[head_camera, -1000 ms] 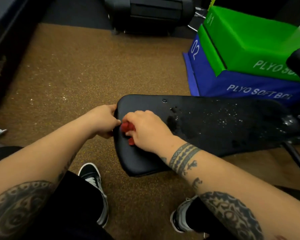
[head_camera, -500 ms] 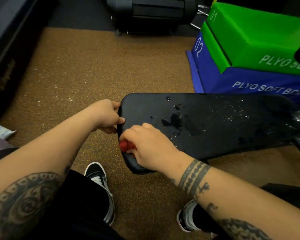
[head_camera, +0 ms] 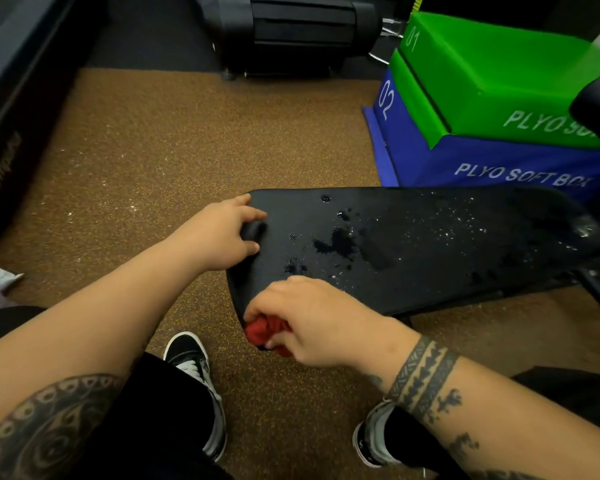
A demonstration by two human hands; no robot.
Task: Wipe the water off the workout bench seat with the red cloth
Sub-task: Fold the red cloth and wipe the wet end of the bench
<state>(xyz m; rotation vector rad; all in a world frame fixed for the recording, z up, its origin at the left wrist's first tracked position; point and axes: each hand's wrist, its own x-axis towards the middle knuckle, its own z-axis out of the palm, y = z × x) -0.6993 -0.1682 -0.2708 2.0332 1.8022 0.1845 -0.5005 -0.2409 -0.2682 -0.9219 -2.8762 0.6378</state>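
The black padded bench seat [head_camera: 430, 251] stretches from the centre to the right edge, with water puddles [head_camera: 336, 242] and fine droplets across its top. My left hand [head_camera: 222, 233] grips the seat's near left end, thumb pressed into the padding. My right hand [head_camera: 312, 320] is closed around the bunched red cloth [head_camera: 264, 332] at the seat's lower left corner, over its edge. Most of the cloth is hidden under my fingers.
A green box [head_camera: 492, 77] stacked on a blue plyo soft box [head_camera: 482, 161] stands behind the seat at right. Dark gym equipment [head_camera: 291, 32] sits at the back, a black pad [head_camera: 18, 98] at left. My two shoes rest on the brown speckled floor [head_camera: 187, 150] below.
My right hand has slid the red cloth along the seat's left end toward me, down to the lower corner. My left hand has kept its grip on the seat's end.
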